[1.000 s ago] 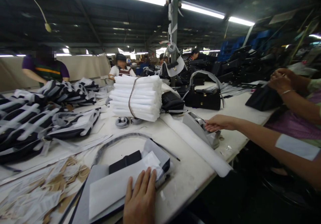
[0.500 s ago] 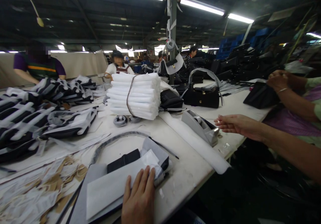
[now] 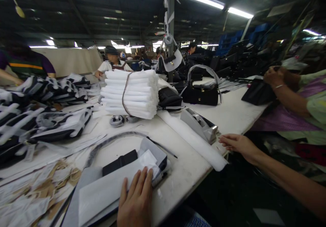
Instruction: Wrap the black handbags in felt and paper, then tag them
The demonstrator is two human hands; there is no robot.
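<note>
My left hand (image 3: 136, 198) lies flat, fingers spread, on a sheet of white wrapping (image 3: 102, 196) over a flat black-and-grey bag piece (image 3: 86, 179). A film-wrapped handle (image 3: 109, 140) arches behind it, and a black flap or strap (image 3: 121, 162) shows above the sheet. My right hand (image 3: 233, 144) hangs at the table edge with thumb and fingers pinched together; what they hold, if anything, is too small to make out. Just beyond its fingertips stands a grey tape dispenser (image 3: 198, 123), its cutting end toward me.
A white foam roll (image 3: 193, 142) lies diagonally, its end over the edge. Behind stand a tied stack of white padding (image 3: 129, 93) and a black handbag (image 3: 201, 94). Wrapped bag parts (image 3: 61, 123) and paper scraps (image 3: 48, 189) cover the left. A co-worker's hands (image 3: 276, 79) hold a black piece.
My right hand has come down and closer to the tape dispenser's end, its fingers drawing into a pinch. My left hand stays on the white sheet; the whole view has shifted slightly.
</note>
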